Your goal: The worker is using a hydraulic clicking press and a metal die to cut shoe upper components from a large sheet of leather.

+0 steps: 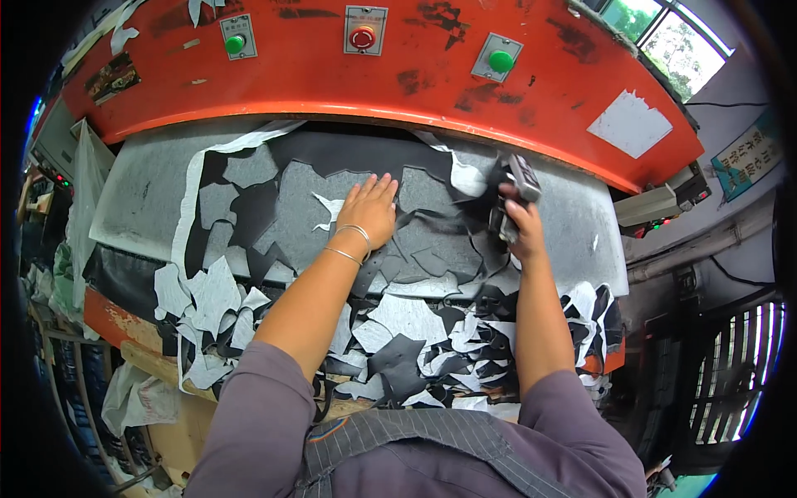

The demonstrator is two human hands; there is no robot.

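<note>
My left hand lies flat with fingers stretched out, pressing on a black sheet with cut-out openings. The grey cutting board shows through them. Beside my left fingers is a small white scrap. At the right of the sheet, my right hand grips a grey and dark metal cutting die. The die is tilted and smeared by motion, so its outline cannot be made out. A white strip runs along the sheet's left side.
Above the board's far edge spans the red press beam, with green buttons and a red button. Black and white scraps pile along the near edge. A clear plastic bag hangs at the left.
</note>
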